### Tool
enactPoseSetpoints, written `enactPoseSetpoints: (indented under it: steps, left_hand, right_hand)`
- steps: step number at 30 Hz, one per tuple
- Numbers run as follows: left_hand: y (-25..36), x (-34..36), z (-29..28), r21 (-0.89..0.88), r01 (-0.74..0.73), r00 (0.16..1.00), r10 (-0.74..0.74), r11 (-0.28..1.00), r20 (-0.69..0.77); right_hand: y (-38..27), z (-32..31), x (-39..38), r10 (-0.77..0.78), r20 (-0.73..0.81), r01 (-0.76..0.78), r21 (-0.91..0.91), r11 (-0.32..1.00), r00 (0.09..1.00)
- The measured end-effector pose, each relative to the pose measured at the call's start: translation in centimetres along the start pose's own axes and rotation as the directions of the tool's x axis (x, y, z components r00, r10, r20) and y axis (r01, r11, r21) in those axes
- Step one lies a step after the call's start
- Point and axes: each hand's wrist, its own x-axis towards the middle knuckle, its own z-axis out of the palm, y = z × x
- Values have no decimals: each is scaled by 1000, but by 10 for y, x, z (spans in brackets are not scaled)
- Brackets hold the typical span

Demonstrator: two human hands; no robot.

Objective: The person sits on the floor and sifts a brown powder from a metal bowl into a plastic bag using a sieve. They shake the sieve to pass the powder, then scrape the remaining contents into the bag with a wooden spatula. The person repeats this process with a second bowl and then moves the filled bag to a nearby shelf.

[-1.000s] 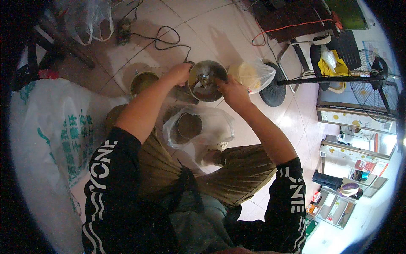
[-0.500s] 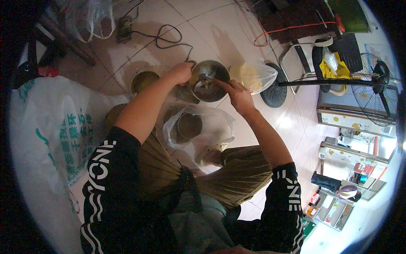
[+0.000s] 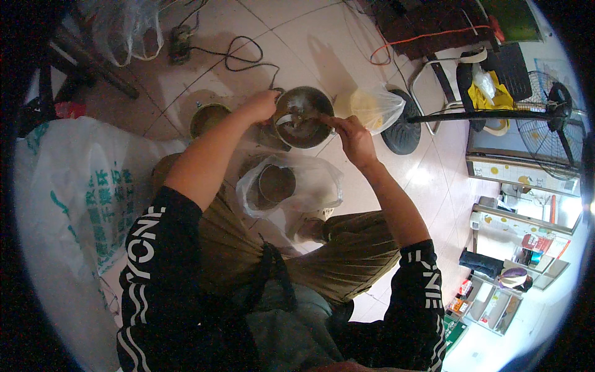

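Observation:
My left hand (image 3: 260, 106) is closed on the handle at the left side of a round metal bowl (image 3: 313, 133), which has a shiny blade (image 3: 292, 118) inside. My right hand (image 3: 352, 136) is at the bowl's right rim, index finger reaching onto it and the other fingers curled. A smaller metal cup (image 3: 208, 118) stands left of the bowl, partly behind my forearm. Below the bowl, a clear plastic bag (image 3: 319, 186) surrounds a round container (image 3: 276, 183). A bag of pale yellow material (image 3: 365, 108) lies to the right.
A large white sack (image 3: 71, 180) lies at my left. A black cord (image 3: 242, 56) runs to a small device (image 3: 181, 46). A standing fan (image 3: 396, 124) and a chair (image 3: 496, 80) are at the right, an orange cord (image 3: 434, 34) beyond. Another person (image 3: 496, 266) is in the background.
My right hand has shifted slightly right along the bowl's rim, its index finger less far inside. The blade in the bowl looks turned. My left hand stays on the handle.

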Motion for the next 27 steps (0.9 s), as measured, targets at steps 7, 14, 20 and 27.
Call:
enactPoseSetpoints:
  steps: [7, 14, 20, 27]
  left_hand:
    - [1, 1, -1, 28, 46, 999, -47, 999, 16]
    - [0, 3, -1, -114, 73, 993, -62, 991, 100]
    - [-7, 4, -1, -37, 50, 995, -47, 998, 82]
    - [16, -1, -10, -128, 164, 976, -141, 978, 168]
  right_hand:
    - [6, -7, 1, -98, 59, 102, -74, 992, 993]
    - [-19, -1, 25, -155, 92, 171, -205, 964, 984]
    - [-46, 2, 23, -201, 162, 240, -271, 932, 966]
    - [-42, 4, 5, -182, 198, 240, -332, 912, 963]
